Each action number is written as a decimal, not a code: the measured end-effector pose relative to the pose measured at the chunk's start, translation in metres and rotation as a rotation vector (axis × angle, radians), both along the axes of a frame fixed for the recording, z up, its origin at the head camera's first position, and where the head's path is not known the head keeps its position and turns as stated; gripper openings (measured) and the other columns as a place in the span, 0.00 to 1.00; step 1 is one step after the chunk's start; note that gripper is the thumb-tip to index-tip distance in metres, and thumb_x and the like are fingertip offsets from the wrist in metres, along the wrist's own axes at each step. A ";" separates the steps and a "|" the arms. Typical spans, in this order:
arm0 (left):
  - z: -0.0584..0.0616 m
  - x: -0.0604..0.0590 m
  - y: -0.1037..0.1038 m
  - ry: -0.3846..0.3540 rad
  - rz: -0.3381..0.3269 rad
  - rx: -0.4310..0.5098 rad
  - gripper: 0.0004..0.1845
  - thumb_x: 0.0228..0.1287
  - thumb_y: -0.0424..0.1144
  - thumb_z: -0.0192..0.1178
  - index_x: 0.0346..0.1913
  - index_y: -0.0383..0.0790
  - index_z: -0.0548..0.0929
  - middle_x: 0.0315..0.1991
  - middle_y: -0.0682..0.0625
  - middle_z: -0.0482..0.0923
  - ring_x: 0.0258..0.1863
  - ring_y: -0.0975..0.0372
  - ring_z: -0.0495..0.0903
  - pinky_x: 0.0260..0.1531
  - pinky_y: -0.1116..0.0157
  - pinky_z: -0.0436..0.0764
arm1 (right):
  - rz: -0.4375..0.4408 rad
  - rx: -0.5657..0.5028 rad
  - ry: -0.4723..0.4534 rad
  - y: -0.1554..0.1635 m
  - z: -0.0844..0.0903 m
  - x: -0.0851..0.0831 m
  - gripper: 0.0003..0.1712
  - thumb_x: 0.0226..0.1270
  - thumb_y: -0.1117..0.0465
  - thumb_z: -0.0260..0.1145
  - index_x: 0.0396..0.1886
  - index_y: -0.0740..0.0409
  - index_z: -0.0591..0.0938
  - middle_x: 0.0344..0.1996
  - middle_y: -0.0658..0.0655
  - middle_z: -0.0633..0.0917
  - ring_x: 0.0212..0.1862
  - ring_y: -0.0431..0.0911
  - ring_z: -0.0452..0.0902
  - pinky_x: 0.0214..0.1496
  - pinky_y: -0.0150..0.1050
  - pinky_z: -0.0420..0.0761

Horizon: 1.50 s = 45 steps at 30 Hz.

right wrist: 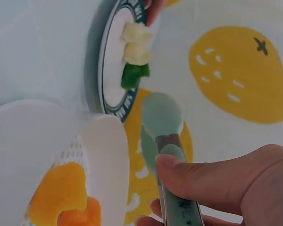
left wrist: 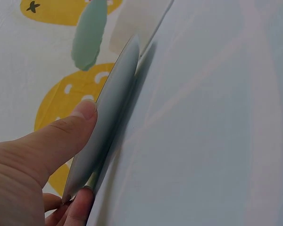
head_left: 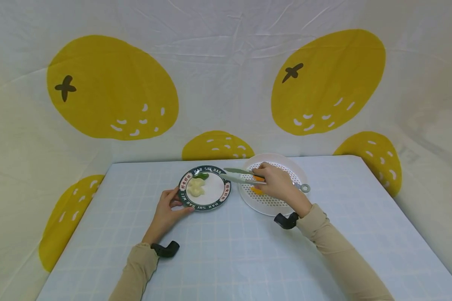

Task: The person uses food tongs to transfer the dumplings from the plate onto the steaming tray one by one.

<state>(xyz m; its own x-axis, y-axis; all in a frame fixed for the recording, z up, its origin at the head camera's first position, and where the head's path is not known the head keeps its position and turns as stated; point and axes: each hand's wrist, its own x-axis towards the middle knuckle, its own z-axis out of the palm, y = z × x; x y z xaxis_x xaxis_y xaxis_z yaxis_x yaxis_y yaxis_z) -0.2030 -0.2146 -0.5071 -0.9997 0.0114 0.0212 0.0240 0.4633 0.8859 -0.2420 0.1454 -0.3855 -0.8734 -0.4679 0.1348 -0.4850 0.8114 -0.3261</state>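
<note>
Your left hand [head_left: 168, 210] grips the plate [head_left: 217, 193] at its near-left rim, fingers and thumb bent round it. On the plate lie pale pieces [head_left: 196, 187] and, behind them, a green piece [head_left: 201, 176]. Above the plate's right rim, the tongs [head_left: 245, 181] hold their tips apart, nothing visible between. Right of the plate, your right hand [head_left: 276, 180] has its fingers curled round the tongs, over a perforated basket [head_left: 260, 207] containing orange pieces [right wrist: 61, 193] (partly hidden). The tong work looks unfinished; which pieces are left to move, I cannot tell.
</note>
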 end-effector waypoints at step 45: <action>-0.002 -0.001 -0.001 0.029 -0.004 0.056 0.56 0.48 0.46 0.80 0.76 0.34 0.58 0.61 0.43 0.62 0.51 0.55 0.77 0.56 0.67 0.79 | 0.044 0.161 -0.112 -0.081 -0.017 -0.046 0.26 0.61 0.60 0.72 0.60 0.51 0.83 0.47 0.53 0.81 0.35 0.48 0.74 0.30 0.40 0.73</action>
